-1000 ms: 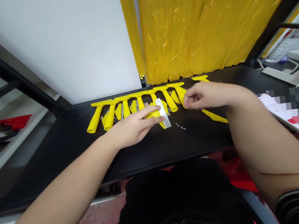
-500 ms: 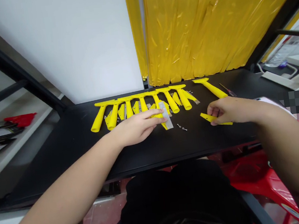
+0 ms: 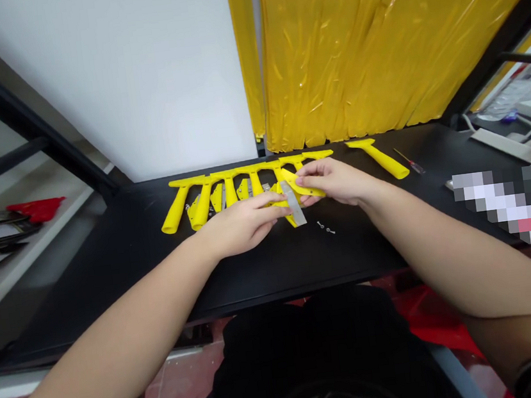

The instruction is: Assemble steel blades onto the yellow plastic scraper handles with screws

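My left hand [image 3: 239,225] is closed on a yellow scraper head with a thin metal blade [image 3: 298,211] lying across it. My fingertips partly cover the head, so how the two fit together is hidden. In my right hand [image 3: 343,180] a flat yellow plastic plate [image 3: 310,190] is pinched between thumb and fingers, right at the blade's upper end. Whether plate and blade touch, I cannot tell. Two small screws [image 3: 326,228] lie on the black table just right of the blade. Behind my hands, several yellow scraper handles [image 3: 175,211] stand in a row, with small yellow plates and blades among them.
A lone yellow handle [image 3: 389,161] and a screwdriver [image 3: 409,160] lie farther right on the black table [image 3: 264,270]. White boxes [image 3: 504,147] are at the right edge. Yellow plastic sheeting [image 3: 334,48] and a white panel [image 3: 135,79] rise behind the table.
My right hand has moved left with the yellow plate, from the table's right side to the blade. My left hand stays nearly in place, holding the blade.
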{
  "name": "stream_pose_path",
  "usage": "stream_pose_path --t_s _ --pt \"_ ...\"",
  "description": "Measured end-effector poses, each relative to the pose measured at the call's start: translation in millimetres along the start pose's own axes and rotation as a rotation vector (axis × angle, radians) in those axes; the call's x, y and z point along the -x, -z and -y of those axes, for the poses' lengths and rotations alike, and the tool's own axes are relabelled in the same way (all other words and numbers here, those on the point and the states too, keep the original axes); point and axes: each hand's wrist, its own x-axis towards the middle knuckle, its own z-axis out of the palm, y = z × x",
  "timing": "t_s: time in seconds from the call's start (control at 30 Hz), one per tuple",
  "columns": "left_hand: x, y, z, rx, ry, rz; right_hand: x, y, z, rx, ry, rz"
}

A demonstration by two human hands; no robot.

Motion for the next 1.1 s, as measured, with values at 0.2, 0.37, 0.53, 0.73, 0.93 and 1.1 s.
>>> stream_pose_path --t_s 0.2,0.37,0.53,0.73,0.93,1.1 --pt "-1.3 -1.2 -2.7 -0.025 -0.004 -0.001 6.6 -2.5 -12.5 -0.050 -0.041 -0.065" --pt "-2.6 -0.8 -4.5 -0.065 -0.032 -0.054 2.9 -10.4 -16.6 -0.078 -0.037 -0.109" --pt "-2.6 -1.3 -4.1 -0.103 -0.046 -0.100 4.3 -9.8 -16.5 -0.140 -0.067 -0.076" --pt "-1.3 -2.1 -4.4 -0.139 -0.041 -0.098 6.5 -4.9 -16.5 -0.191 -0.102 0.002" --pt "-0.1 -2.4 -5.8 -0.169 0.001 -0.052 6.3 -8.1 -16.7 -0.193 -0.119 0.043" --pt "-0.4 -2.6 -8.0 -0.183 0.004 -0.033 6.8 -9.0 -15.4 -0.164 -0.118 0.066"
